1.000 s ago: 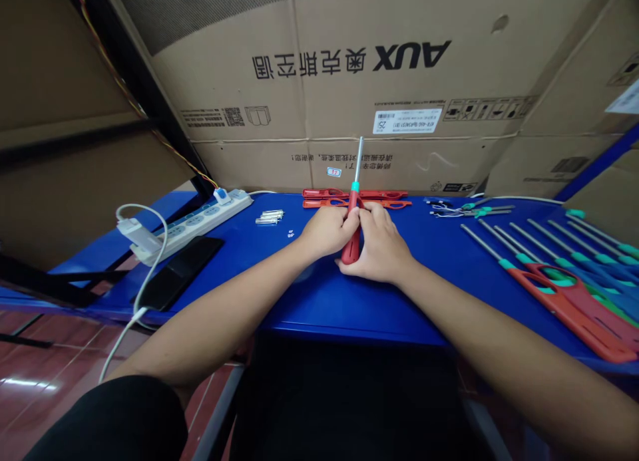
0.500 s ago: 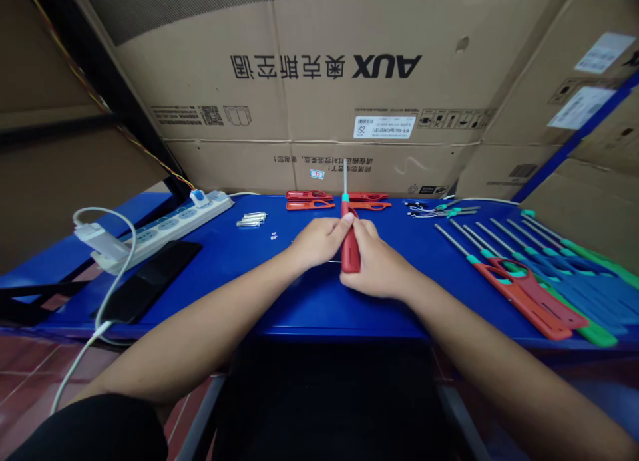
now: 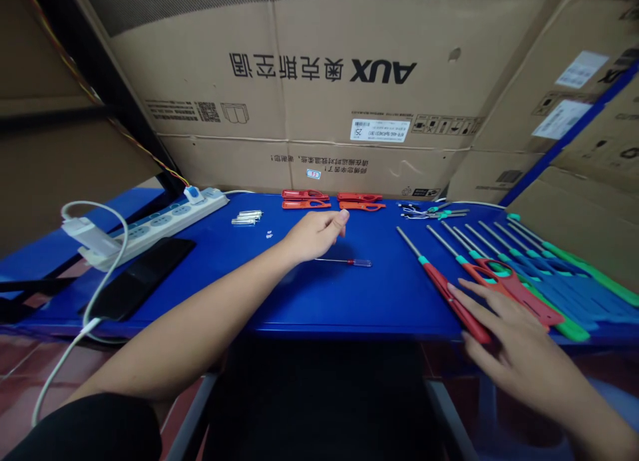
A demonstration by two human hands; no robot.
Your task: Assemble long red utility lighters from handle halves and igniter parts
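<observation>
Lighter (image 3: pixel 435 279) lies slanted on the blue table (image 3: pixel 379 301), the right hand's (image 3: pixel 514 348) spread fingers reaching its red handle unclenched; it looks light and stiff, best held by that handle, not the thin metal tube. The left hand (image 3: pixel 314 236) is open and empty near a thin rod (image 3: pixel 344 261).

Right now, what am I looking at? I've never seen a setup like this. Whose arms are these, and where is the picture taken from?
This is no machine: these are a person's own bare arms, seen from a camera worn on their head, looking forward and down. On the blue table lie red plastic shells, a thin rod and a row of long lighters. The left hand hovers empty near the rod. The right hand is open and empty, beside a red lighter. A power strip and a phone lie to the left.
</observation>
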